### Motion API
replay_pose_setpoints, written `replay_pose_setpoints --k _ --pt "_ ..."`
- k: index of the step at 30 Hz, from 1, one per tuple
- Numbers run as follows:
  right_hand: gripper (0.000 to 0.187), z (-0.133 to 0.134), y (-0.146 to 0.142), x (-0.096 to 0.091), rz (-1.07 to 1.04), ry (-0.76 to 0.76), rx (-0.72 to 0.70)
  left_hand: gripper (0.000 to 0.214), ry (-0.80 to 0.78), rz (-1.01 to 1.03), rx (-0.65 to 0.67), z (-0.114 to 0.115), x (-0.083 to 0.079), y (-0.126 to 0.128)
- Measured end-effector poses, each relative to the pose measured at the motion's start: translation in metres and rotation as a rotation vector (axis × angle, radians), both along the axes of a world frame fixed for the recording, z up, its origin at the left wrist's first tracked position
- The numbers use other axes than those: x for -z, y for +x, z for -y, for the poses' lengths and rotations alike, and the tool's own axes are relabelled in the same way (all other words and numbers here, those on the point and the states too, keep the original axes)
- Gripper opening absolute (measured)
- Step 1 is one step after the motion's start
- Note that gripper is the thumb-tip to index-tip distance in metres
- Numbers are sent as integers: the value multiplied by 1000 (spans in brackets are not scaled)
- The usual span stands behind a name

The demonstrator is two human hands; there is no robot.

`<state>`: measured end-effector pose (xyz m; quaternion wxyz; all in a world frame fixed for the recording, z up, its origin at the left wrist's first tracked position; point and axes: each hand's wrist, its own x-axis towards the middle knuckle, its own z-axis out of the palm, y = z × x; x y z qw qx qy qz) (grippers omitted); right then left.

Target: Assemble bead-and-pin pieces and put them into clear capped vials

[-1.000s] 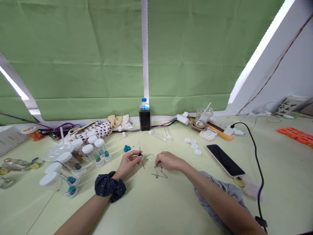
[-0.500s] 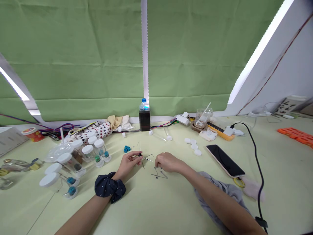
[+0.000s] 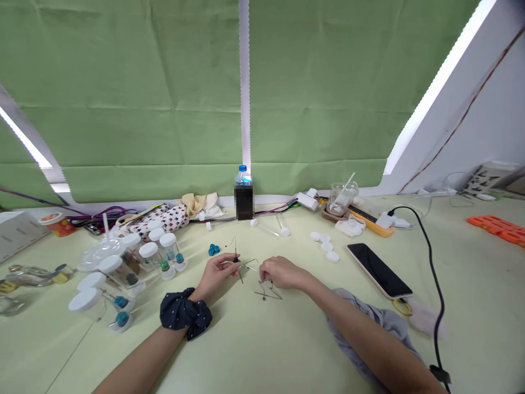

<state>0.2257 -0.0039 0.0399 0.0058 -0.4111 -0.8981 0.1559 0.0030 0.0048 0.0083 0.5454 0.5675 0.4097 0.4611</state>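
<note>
My left hand pinches a small black hub between thumb and fingers. Thin bent metal rods stick out of the hub, one upward and others down and to the right. My right hand is closed just to the right, its fingertips at the end of a thin shiny metal rod that points toward the hub. What else those fingers grip is hidden. Below the right fingers, several loose bent metal rods with small dark joints lie on the table. A cluster of blue beads sits beyond the left hand.
Clear jars with white lids stand at the left. White round caps, a phone and a black cable lie at the right. A bottle stands at the back, near clear tubes.
The whole view has shifted very slightly. Both hands keep the same pose and hold, with no clear movement of the rods.
</note>
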Motion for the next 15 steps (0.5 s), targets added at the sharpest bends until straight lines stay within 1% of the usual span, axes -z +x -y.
replay_pose_setpoints --k 7,11,15 --pt "29 0 1 -2 -36 -23 -7 33 3 7 17 -2 3 -2" --pt "27 1 1 -1 -64 -38 -4 33 8 6 12 -3 4 -2" --pt "25 1 -1 0 -101 -22 -20 35 7 6 14 -2 4 -2"
